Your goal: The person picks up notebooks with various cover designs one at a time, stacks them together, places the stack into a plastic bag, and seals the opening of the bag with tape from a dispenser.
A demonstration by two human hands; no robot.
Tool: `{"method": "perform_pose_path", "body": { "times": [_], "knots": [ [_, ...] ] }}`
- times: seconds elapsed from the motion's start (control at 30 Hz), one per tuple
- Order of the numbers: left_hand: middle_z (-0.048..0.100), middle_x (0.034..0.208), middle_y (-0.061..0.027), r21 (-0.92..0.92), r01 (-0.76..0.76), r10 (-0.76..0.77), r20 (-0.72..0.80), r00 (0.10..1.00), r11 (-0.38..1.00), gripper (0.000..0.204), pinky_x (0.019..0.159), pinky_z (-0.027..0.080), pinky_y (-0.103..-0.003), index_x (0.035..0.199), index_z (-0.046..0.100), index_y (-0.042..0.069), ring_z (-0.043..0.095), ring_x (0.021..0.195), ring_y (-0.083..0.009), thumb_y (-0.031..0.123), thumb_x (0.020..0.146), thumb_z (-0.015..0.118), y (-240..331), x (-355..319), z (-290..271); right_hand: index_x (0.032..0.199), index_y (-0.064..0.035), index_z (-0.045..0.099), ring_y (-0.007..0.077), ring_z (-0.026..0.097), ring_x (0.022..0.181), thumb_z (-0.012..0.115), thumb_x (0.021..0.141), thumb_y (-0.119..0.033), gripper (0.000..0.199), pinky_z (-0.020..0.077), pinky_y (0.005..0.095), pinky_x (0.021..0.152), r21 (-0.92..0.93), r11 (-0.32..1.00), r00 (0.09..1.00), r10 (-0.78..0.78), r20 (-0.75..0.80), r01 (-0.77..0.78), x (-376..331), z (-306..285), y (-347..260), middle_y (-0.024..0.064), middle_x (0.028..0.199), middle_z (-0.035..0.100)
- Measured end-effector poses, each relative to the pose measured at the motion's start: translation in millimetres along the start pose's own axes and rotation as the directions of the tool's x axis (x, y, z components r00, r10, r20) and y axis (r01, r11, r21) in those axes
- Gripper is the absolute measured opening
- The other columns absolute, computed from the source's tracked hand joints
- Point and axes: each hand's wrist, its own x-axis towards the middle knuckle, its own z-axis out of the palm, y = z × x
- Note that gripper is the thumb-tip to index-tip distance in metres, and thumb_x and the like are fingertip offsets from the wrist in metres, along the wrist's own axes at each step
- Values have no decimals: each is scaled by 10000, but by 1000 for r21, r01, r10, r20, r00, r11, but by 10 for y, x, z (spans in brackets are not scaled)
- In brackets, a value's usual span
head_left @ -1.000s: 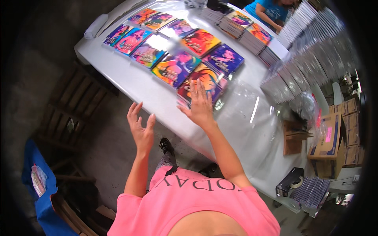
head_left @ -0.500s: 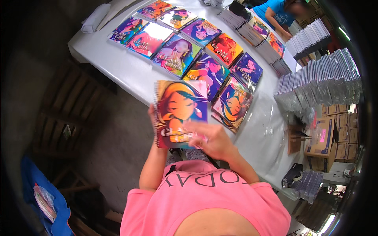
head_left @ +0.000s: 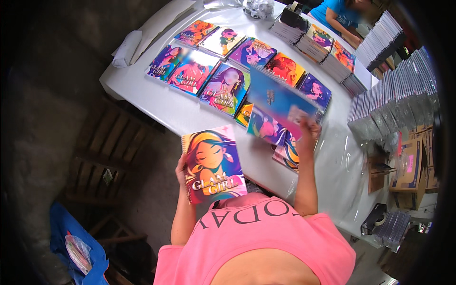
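Note:
In my left hand (head_left: 181, 171) is a spiral notebook (head_left: 213, 161) with a drawn face on its cover. My fingers are closed on its coil edge, in front of my chest. Out over the table, my right hand (head_left: 308, 132) grips the corner of another spiral notebook (head_left: 273, 95), blue fading to pink and blurred by motion. It is tilted above the rows and covers part of several notebooks under it. A purple-and-pink notebook (head_left: 264, 124) shows below its edge. Farther left lie more colourful notebooks, among them a purple-green one (head_left: 224, 90).
On the white-covered table (head_left: 156, 102), stacks of notebooks (head_left: 297, 35) stand at the far side. Tall plastic-wrapped stacks (head_left: 394, 102) line the right. A person in blue (head_left: 335, 16) is beyond them. Wooden chairs (head_left: 102, 152) stand at left, cardboard boxes (head_left: 411, 173) at right.
My right hand has left the notebook in my left hand and reached forward over the table, where it now holds the blue-pink one. The left-hand notebook sits lower in view.

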Motion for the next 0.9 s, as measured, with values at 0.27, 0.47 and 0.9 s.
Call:
{"method": "perform_pose_path", "body": {
  "times": [0.27, 0.47, 0.9],
  "knots": [
    [444, 1321, -198, -254, 47, 53, 375, 926, 966, 924, 1034, 352, -458, 1352, 346, 12, 427, 1233, -305, 624, 718, 624, -380, 453, 914, 995, -33, 669, 280, 587, 1057, 641, 788, -144, 237, 470, 353, 894, -175, 945, 366, 64, 928, 278, 693, 1300, -317, 175, 1115, 618],
    [483, 1268, -211, -35, -15, 27, 368, 929, 999, 795, 997, 394, -464, 1329, 366, -4, 479, 1178, -320, 447, 732, 633, 69, 380, 230, 1241, -70, 519, 324, 497, 1169, 608, 827, -223, 451, 385, 406, 982, -639, 617, 760, 98, 642, 460, 874, 1697, 755, 192, 1253, 515],
    [575, 1174, -181, -213, 40, 5, 203, 979, 976, 653, 909, 459, -524, 1269, 457, 0, 570, 1077, -331, 392, 791, 666, 1613, 1116, -982, 1033, -28, 648, 229, 673, 815, 583, 857, -113, 207, 529, 325, 686, -450, 283, 517, -244, 820, 847, 55, 2490, 771, 145, 976, 674]
  ]
}}
